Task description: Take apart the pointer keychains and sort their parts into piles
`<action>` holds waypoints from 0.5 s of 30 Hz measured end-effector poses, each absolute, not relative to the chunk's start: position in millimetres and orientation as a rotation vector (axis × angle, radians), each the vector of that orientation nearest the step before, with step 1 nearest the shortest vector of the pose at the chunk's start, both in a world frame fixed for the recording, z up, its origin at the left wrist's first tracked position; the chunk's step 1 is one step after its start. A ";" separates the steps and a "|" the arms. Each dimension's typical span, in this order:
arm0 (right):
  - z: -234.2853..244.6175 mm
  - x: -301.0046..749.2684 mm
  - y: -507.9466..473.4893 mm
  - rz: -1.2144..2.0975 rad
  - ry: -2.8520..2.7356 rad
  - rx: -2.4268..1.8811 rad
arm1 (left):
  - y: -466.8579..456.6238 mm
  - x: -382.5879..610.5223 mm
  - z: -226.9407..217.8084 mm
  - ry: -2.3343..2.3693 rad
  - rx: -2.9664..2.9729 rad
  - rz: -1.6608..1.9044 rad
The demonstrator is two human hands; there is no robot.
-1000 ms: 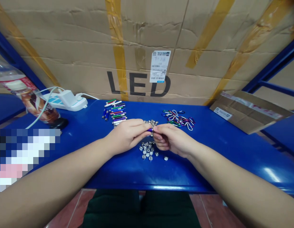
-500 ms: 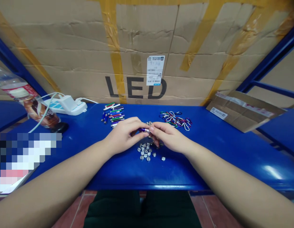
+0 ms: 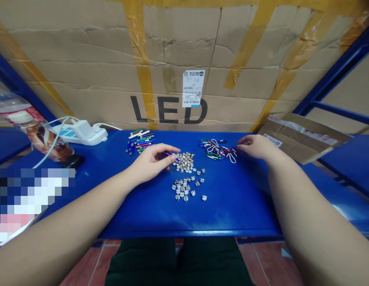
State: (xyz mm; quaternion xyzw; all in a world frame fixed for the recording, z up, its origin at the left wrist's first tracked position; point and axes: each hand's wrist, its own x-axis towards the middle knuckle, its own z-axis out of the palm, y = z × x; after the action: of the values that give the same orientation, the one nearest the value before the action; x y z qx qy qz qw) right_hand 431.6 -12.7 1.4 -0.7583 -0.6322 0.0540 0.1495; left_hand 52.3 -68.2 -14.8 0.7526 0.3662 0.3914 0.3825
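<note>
My left hand [image 3: 156, 161] pinches a purple mini flashlight tube [image 3: 167, 153], mostly hidden by the fingers, at the left edge of a pile of silver button cells [image 3: 186, 162]. Nearer the front edge lie several slotted silver end caps [image 3: 181, 190], a few of them scattered to the right. Behind my left hand is a stack of coloured flashlight tubes [image 3: 144, 140]. My right hand [image 3: 252, 145] is at the right side of a heap of coloured carabiners [image 3: 217, 150], its fingers reaching leftward and apart, with nothing seen in them.
A large LED carton [image 3: 172, 51] stands along the back of the blue table [image 3: 232, 210]. At left are a white power strip [image 3: 83, 135] with its cable and a tilted drink bottle [image 3: 44, 139]. A smaller cardboard box [image 3: 306, 137] leans at right.
My right hand has let go of the flashlight tube and moved right to the carabiners. My left hand keeps the tube near the same spot, and the button cells now show.
</note>
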 end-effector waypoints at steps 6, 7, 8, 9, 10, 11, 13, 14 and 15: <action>-11.4 431.4 -3.0 0.324 -1.784 -2.363 | -68.4 53.5 -21.7 0.857 1.691 1.016; -11.7 430.7 -2.7 0.320 -1.766 -2.381 | -68.9 53.8 -21.9 0.844 1.656 1.006; -11.5 430.6 -2.8 0.330 -1.744 -2.393 | -69.5 54.2 -21.8 0.841 1.632 0.999; -11.0 431.1 -3.3 0.349 -1.712 -2.392 | -69.9 54.6 -21.5 0.847 1.621 0.995; -10.1 431.7 -4.3 0.367 -1.676 -2.373 | -70.2 54.9 -21.1 0.859 1.619 0.994; -9.1 432.3 -5.6 0.371 -1.638 -2.329 | -70.3 55.2 -20.6 0.874 1.624 0.994; -6.8 431.5 -8.9 0.374 -1.578 -2.140 | -70.3 56.0 -19.5 0.901 1.646 1.001; -5.8 429.5 -10.7 0.400 -1.556 -1.998 | -70.4 56.6 -18.8 0.910 1.663 1.005; -5.1 426.1 -12.5 0.456 -1.538 -1.836 | -70.5 57.2 -18.2 0.916 1.682 1.004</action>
State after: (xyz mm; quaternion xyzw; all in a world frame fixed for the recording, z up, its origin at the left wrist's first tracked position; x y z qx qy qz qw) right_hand 426.1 -12.5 -5.1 -0.7069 -0.5923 0.1756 0.3445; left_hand 57.2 -70.5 -18.2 0.6864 0.3736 0.4099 0.4703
